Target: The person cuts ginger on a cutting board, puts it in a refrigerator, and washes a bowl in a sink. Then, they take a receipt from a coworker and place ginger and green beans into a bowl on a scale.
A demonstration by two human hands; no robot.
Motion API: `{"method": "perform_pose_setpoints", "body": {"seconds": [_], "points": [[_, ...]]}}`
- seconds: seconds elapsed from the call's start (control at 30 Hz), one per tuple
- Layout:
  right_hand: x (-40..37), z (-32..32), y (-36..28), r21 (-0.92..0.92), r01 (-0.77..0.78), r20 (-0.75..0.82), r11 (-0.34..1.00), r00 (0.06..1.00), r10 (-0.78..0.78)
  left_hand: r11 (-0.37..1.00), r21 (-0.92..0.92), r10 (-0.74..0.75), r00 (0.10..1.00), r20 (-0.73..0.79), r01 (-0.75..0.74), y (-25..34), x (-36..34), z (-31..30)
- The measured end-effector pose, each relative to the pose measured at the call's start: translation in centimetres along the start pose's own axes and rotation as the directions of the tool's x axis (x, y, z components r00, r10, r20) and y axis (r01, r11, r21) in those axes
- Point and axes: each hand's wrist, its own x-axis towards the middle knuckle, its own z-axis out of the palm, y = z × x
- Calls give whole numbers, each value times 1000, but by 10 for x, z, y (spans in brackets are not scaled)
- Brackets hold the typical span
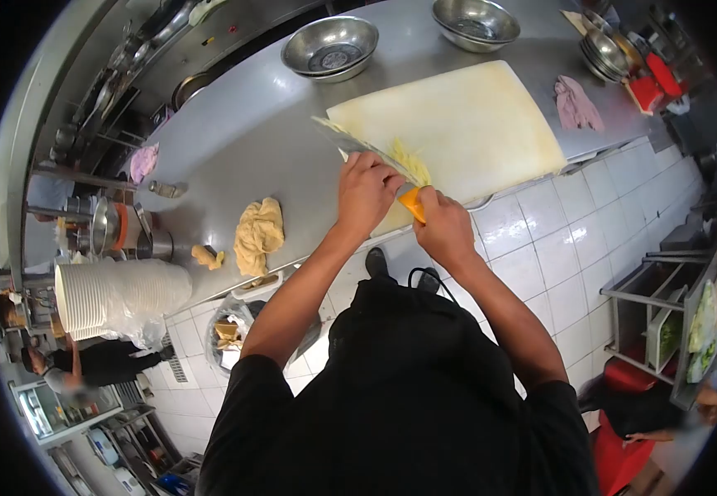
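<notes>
My right hand is closed round the orange handle of a large knife. The blade points away to the upper left along the left edge of a white cutting board. My left hand lies against the left side of the blade, its fingers bent together; what they hold, if anything, is hidden. Thin pale-yellow shreds lie on the board beside the blade.
Metal bowls stand behind the board, a pink cloth to its right. A tan cloth, a ginger piece and stacked white containers are at left. A bin stands below. Other people are at both lower sides.
</notes>
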Motion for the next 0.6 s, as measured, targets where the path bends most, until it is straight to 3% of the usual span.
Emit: {"method": "perform_pose_setpoints", "body": {"seconds": [0.17, 0.27, 0.37, 0.47, 0.6], "points": [[-6, 8, -1, 28, -66, 59, 997, 996, 64, 998, 58, 16, 993, 120, -23, -7, 20, 22], [-8, 6, 0, 38, -71, 45, 997, 997, 69, 1000, 8, -13, 998, 62, 12, -8, 31, 22], [-13, -5, 0, 59, -79, 25, 995, 997, 77, 1000, -15, 21, 999, -43, -22, -20, 35, -10], [-22, -22, 7, 76, -116, 42, 990, 993, 113, 997, 69, 21, 998, -56, -17, -38, 41, -51], [-37, -48, 24, 50, -3, 8, 999, 1000, 3, 995, 102, 9, 998, 58, -15, -46, 51, -80]]}}
